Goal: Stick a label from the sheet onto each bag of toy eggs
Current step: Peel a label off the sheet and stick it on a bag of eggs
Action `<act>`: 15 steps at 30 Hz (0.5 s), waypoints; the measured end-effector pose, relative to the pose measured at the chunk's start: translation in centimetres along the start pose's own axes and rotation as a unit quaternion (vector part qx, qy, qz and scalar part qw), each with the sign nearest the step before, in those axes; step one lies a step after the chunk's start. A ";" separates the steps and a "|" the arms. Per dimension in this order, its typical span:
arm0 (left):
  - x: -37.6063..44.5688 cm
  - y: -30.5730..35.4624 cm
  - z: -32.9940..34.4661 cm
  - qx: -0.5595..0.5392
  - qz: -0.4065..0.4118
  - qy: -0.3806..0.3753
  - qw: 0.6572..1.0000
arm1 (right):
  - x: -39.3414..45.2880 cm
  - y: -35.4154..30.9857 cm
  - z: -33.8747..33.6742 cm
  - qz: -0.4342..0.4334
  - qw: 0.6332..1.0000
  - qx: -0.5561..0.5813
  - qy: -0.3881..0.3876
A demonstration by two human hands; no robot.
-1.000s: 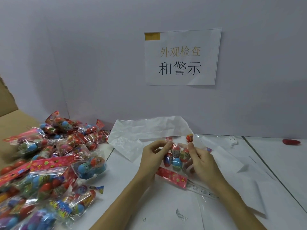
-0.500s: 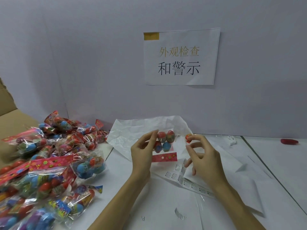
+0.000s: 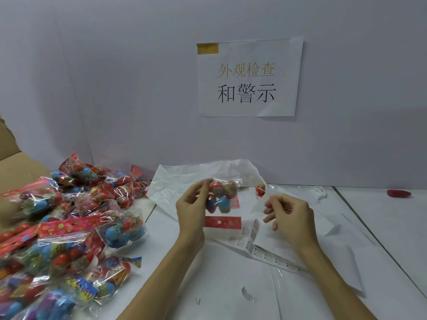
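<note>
A heap of bagged eggs [image 3: 69, 227] crowds the tabletop's [image 3: 381, 227] left side. Its right side lies open, save a small red object [image 3: 399, 194] by the wall [image 3: 115, 88].

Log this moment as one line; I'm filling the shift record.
left hand: holds bag of toy eggs raised | right hand: fingers curled, contents unclear | label sheet: flat on table | bag pile: left

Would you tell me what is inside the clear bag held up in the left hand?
The bag in the left hand shows four toy eggs, two red-topped above, two bluish below, over a red header strip. Motion blur hides their prints, and anything behind them is covered.
</note>
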State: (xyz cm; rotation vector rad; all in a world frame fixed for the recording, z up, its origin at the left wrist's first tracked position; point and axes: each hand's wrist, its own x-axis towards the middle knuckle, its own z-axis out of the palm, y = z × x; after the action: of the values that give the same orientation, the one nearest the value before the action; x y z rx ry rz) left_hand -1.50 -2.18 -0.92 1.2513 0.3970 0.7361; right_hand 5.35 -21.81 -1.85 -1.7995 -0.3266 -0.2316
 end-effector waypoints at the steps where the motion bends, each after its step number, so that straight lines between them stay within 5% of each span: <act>1: 0.3 0.1 -0.3 -0.014 -0.009 0.022 1.000 | 0.2 0.2 -0.3 0.001 1.000 -0.015 0.006; 8: 0.9 0.0 -0.8 -0.031 -0.039 0.040 0.998 | 0.9 1.7 -1.6 -0.005 0.973 -0.224 -0.054; 12: 0.9 -0.5 -0.5 -0.026 -0.052 0.015 0.998 | 1.5 1.7 -2.4 0.015 0.968 -0.249 0.002; 15: 0.6 -0.5 -0.4 -0.018 -0.050 -0.003 0.999 | 1.3 1.2 -2.4 -0.057 0.968 -0.232 0.072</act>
State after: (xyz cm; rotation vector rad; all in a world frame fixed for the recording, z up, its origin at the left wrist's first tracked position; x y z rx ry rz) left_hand -1.15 -1.54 -1.45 1.1912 0.4359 0.6510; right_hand 7.04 -24.30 -1.88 -2.2123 -0.2875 -0.5532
